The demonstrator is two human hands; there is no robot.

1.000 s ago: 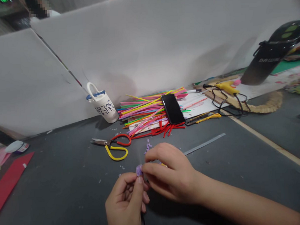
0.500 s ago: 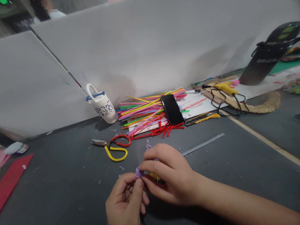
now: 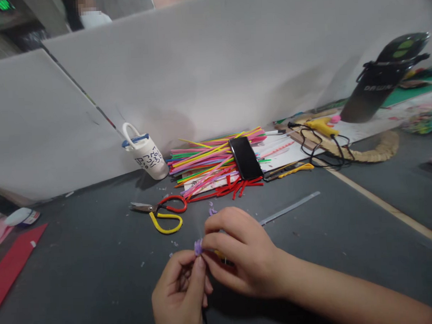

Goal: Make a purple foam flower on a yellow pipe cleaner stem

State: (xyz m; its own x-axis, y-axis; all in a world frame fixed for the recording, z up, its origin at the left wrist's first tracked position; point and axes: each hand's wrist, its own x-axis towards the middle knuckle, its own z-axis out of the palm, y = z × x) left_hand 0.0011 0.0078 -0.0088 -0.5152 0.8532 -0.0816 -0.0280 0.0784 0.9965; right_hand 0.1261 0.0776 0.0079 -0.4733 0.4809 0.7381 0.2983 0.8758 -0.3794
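Between my two hands is a small, bunched purple piece, which looks like curled pipe cleaner. My left hand pinches its lower end between thumb and forefinger, the other fingers curled in. From the right, my right hand closes its fingertips on the side of the same piece. Behind the right fingers a yellow thing shows only in part. More purple curled bits lie on the table just beyond that hand. Scissors with one red and one yellow handle lie open to the upper left.
Colourful pipe cleaners lie at the back under a black phone. Left of them stands a white cup. Rightward are a glue stick, yellow glue gun with cord and dark bottle. Red sheet lies left.
My right fingers have shifted slightly around the purple piece, while the left hand keeps its pinch. The view has drifted a little, and a person beyond the partition has moved rightward.
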